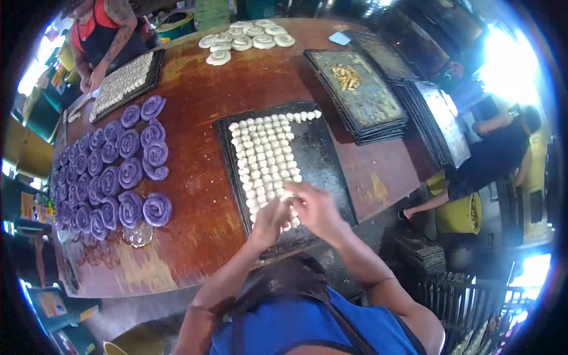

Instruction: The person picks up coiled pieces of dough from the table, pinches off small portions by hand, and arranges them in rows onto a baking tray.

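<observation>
A dark baking tray (pixel 322 163) lies in front of me, its left part filled with close rows of small white dough balls (pixel 260 148). One row of balls runs on along the far edge. Over the near part of these rows, both hands come close together. My right hand (pixel 318 212) has its fingers bent in a pinch at a pale dough piece (pixel 287 194), slightly smeared by motion. Beside it, my left hand (pixel 271 225) is closed, fingers curled towards the right hand; what lies inside it is hidden.
Purple dough spirals (pixel 129 171) cover the table's (pixel 189 148) left side; white dough coils (pixel 242 41) lie at the back. Stacked trays (pixel 378 106) stand at the right. A co-worker (pixel 106 41) handles another filled tray (pixel 127 83); another person (pixel 497 154) is at far right.
</observation>
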`<state>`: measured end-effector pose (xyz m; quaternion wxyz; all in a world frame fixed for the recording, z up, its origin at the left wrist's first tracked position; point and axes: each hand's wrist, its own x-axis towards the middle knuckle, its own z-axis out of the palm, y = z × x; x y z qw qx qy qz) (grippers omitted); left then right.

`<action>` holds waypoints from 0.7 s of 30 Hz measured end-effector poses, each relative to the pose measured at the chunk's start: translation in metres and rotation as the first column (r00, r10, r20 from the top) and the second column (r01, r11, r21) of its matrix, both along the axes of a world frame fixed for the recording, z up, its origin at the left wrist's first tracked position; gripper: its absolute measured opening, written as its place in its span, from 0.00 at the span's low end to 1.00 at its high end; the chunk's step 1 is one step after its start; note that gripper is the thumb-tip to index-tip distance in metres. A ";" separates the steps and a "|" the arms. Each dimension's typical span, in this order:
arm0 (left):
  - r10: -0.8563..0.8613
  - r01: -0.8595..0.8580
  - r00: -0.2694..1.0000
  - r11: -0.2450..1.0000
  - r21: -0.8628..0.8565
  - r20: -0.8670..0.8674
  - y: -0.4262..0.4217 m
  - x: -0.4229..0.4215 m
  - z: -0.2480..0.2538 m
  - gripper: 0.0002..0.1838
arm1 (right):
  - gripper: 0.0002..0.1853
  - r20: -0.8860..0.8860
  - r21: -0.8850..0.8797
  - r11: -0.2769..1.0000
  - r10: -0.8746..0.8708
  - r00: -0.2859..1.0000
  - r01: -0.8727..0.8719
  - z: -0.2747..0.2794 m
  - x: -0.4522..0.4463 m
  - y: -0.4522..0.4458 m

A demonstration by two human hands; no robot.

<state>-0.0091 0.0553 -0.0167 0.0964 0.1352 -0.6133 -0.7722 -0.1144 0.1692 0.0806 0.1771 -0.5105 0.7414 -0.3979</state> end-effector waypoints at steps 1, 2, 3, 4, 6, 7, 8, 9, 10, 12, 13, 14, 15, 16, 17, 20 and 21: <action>0.066 -0.070 0.997 0.969 0.237 0.027 0.010 -0.004 0.029 0.15 | 0.08 -0.009 0.017 0.999 -0.044 0.999 0.044 -0.003 0.001 -0.001; 0.121 -0.140 0.990 0.878 0.457 0.071 0.017 -0.008 0.058 0.14 | 0.08 -0.017 0.034 0.996 -0.087 0.996 0.087 -0.005 0.002 -0.003; 0.120 -0.133 0.991 0.879 0.458 0.059 0.015 -0.011 0.057 0.14 | 0.08 -0.071 -0.070 0.987 -0.151 0.986 0.146 0.000 0.005 0.002; 0.060 -0.067 0.998 0.936 0.345 0.032 0.014 -0.014 0.052 0.12 | 0.08 -0.112 -0.171 0.966 -0.215 0.970 0.194 0.004 0.006 0.005; -0.003 -0.004 0.999 0.972 0.236 0.032 0.013 -0.016 0.035 0.11 | 0.05 -0.140 -0.228 0.944 -0.276 0.951 0.240 0.009 -0.009 -0.003; -0.100 0.100 0.994 0.995 -0.002 0.036 0.008 -0.020 0.026 0.10 | 0.04 -0.298 -0.167 0.970 -0.221 0.929 0.178 0.008 -0.014 -0.012; -0.190 0.199 0.980 0.950 -0.241 0.063 0.006 -0.025 0.019 0.10 | 0.03 -0.444 -0.099 0.988 -0.150 0.883 0.118 0.006 -0.019 -0.019; -0.069 0.064 0.998 0.967 -0.248 -0.014 0.006 -0.026 0.035 0.08 | 0.06 -0.315 -0.155 0.983 -0.146 0.938 0.101 0.003 -0.028 -0.025; -0.053 0.051 0.999 0.965 -0.257 -0.001 -0.002 -0.027 0.065 0.08 | 0.06 -0.302 -0.163 0.983 -0.134 0.944 0.088 0.000 -0.041 -0.025; -0.123 0.138 0.928 0.990 -0.017 0.351 -0.015 -0.028 0.114 0.08 | 0.09 0.295 -0.075 0.979 0.202 0.934 -0.189 -0.011 -0.074 -0.011; -0.113 0.124 0.921 0.992 -0.007 0.372 -0.018 -0.033 0.104 0.08 | 0.12 0.448 -0.171 0.966 0.252 0.858 -0.194 -0.021 -0.090 -0.010; -0.041 0.030 0.927 0.999 0.037 0.372 -0.019 -0.038 0.086 0.08 | 0.11 0.296 0.056 0.997 0.040 0.954 -0.060 -0.030 -0.109 -0.017; 0.035 -0.070 0.927 0.994 0.080 0.374 -0.019 -0.040 0.065 0.08 | 0.10 0.085 0.255 0.961 -0.133 0.987 0.108 -0.032 -0.132 -0.032; 0.111 -0.166 0.919 0.979 0.115 0.378 -0.019 -0.040 0.046 0.08 | 0.10 0.017 0.098 0.986 -0.136 0.991 0.133 -0.056 -0.153 -0.048; 0.187 -0.258 0.905 0.955 0.144 0.381 -0.018 -0.039 0.030 0.09 | 0.09 -0.050 -0.069 0.986 -0.154 0.987 0.150 -0.089 -0.171 -0.062; 0.239 -0.245 0.887 0.969 -0.038 0.395 -0.014 -0.033 0.033 0.09 | 0.11 -0.097 -0.005 0.992 -0.127 0.987 0.127 -0.136 -0.196 -0.090; 0.397 -0.415 0.889 0.909 0.033 0.230 -0.022 -0.025 0.019 0.08 | 0.12 -0.160 0.001 0.994 -0.104 0.982 0.105 -0.133 -0.195 -0.095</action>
